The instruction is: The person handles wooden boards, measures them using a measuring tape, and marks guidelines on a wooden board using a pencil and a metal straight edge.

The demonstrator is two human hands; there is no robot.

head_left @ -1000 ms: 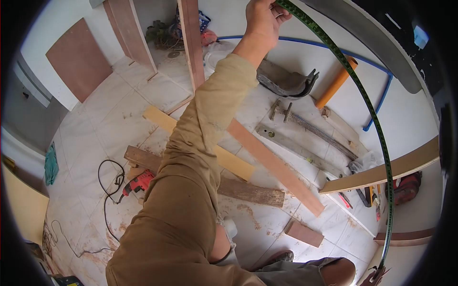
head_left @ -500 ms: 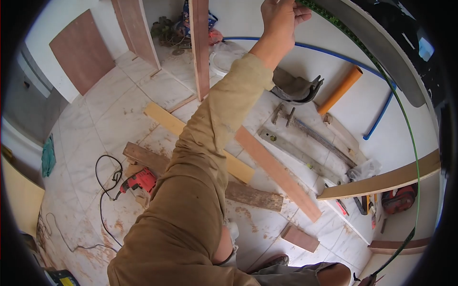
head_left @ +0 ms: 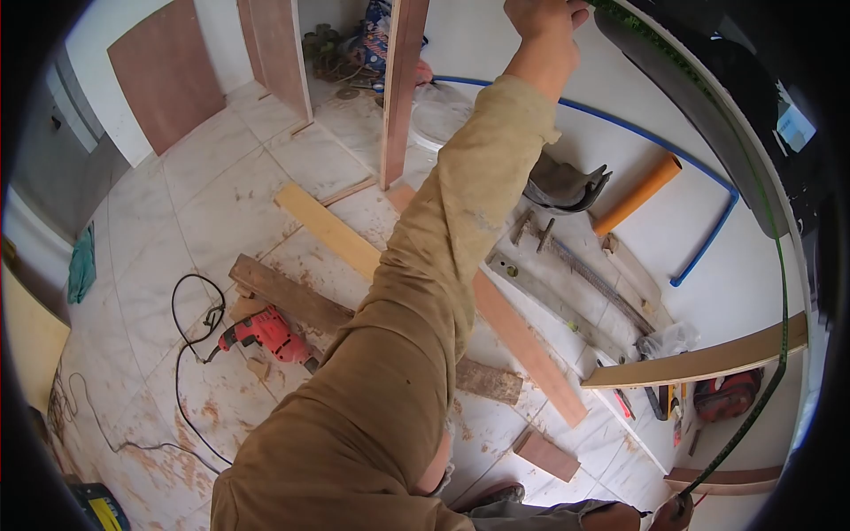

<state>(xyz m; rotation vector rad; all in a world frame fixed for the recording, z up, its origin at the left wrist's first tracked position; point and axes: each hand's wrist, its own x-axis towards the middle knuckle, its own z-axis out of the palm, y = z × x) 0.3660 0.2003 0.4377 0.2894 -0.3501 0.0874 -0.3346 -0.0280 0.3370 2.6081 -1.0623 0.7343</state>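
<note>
My left hand (head_left: pixel 544 31) is stretched far out to the top of the view, fingers closed on the end of a green tape measure (head_left: pixel 783 292). The tape's long blade runs along the edge of a pale panel, then curves down the right side. At the bottom right edge, my right hand (head_left: pixel 673 511) is closed where the blade's lower end arrives; the tape's case is not visible. A curved-looking wooden board (head_left: pixel 699 358) stands out from the panel beside the blade.
A red power drill (head_left: pixel 266 334) with a black cord lies on the tiled floor. Around it are wooden planks (head_left: pixel 522 341), a long metal level (head_left: pixel 558 305), an orange pipe (head_left: pixel 637 195) and a blue pipe (head_left: pixel 708 239). An upright board (head_left: pixel 405 97) stands ahead.
The view has shifted slightly, so floor objects sit differently in it. My left hand is a little higher and further right, and the blade lies closer along the panel edge.
</note>
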